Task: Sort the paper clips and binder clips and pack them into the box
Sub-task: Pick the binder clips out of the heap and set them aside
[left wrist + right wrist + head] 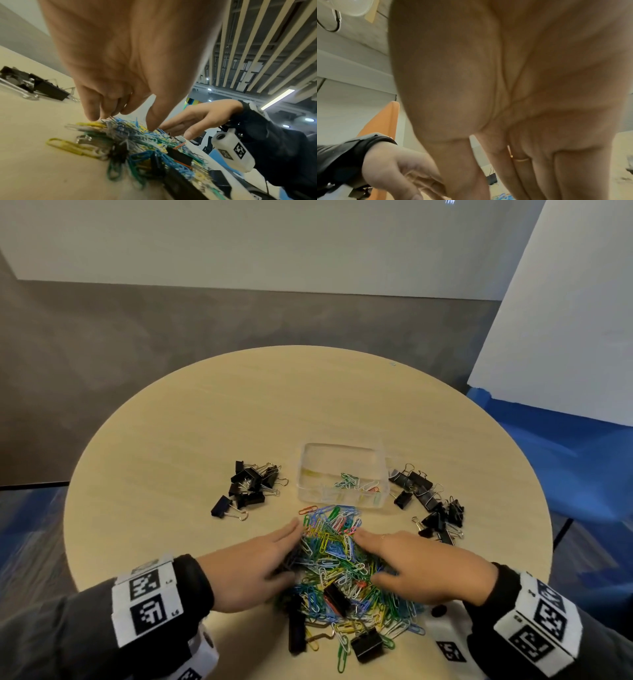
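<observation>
Hands frame a mound of coloured paper clips (339,563) on a round, pale wooden tabletop (191,440), seen from the head camera. The left hand (253,568) lies at the left edge of the mound and the right hand (421,566) at its right edge, each with fingers stretched forward and resting on the clips; neither grip is closed round anything, and both stay loose and open. From the left wrist camera, the left fingertips (93,115) point down and touch the top of the mound, with the right hand (197,119) reaching in from the other side. The right wrist camera shows mostly the palm of the right hand (513,81), a thin ring (520,159) on one finger, and the left hand (399,169) below it. A few black binder clips (337,599) sit mixed in among the paper clips near the front edge. Just beyond the mound stands a clear plastic box (342,470), holding only a handful of paper clips. One group of black binder clips (251,486) lies to the left of the box, and another group (430,501) lies to its right. Both wrists wear white bands (147,599) printed with black square markers over dark sleeves.
</observation>
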`<state>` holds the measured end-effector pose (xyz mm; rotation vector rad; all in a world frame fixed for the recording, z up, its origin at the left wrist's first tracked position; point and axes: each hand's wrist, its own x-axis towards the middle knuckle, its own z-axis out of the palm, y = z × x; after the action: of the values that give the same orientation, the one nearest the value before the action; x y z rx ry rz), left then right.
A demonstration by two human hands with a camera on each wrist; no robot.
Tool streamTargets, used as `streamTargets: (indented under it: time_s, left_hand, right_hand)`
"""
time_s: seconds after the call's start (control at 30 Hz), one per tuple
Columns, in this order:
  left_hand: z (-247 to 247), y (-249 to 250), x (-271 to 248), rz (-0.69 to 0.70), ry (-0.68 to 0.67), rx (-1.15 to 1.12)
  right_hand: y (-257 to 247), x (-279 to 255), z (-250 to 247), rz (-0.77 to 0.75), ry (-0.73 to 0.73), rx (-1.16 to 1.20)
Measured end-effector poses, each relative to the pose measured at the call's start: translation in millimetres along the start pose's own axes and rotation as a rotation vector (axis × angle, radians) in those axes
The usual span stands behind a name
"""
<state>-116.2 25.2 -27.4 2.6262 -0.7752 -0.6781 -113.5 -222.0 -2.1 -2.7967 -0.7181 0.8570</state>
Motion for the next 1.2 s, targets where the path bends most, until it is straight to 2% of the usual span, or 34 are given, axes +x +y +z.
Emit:
streamTargets:
  time_s: [0.13,0.23,0.33,0.43,0.53,0.6,0.8,0.93,1.2]
  left_hand:
    - [-8.7,-6.9,16.7,-0.006,0.117,0.003]
    - [-7.3,-8.4,31.5,-0.001,0.080,0.004]
    - [-8.9,2.6,33.2,0.090,0.008,-0.023]
    - [-16.3,-0.9,21.6,0.107,0.054,-0.043]
    - [-21.2,-13.3,3.9,0.096,0.177,0.006]
    - [-22.2,-11.8,-11.5,0.115,0.157,0.039]
    - [0.1,8.5,-29.5,0.233,0.025,0.265]
    - [12.4,13.5,-24.7,0.277,0.046,0.344]
    - [20.5,16.3,-19.7,0.243,0.011,0.259]
  right_hand:
    - [-0.9,13.7,-10.8,0.030,0.082,0.004]
    - [-2.0,28.5,-14.5,0.038,0.058,-0.014]
    - [-4.3,35.3,-12.9,-0.006,0.042,-0.047]
    - [-0.5,19.2,-16.2,-0.082,0.039,-0.013]
    - [15.3,-9.9,-19.2,-0.092,0.174,0.029]
    - [19.3,-27.4,-16.9,-0.123,0.270,0.079]
    - [-13.5,-47.1,16.2,-0.379,0.099,-0.025]
    - [-29.0,-42.9,29.4,-0.326,0.085,-0.178]
    - [-27.8,-30.7,35.9,-0.389,0.124,-0.117]
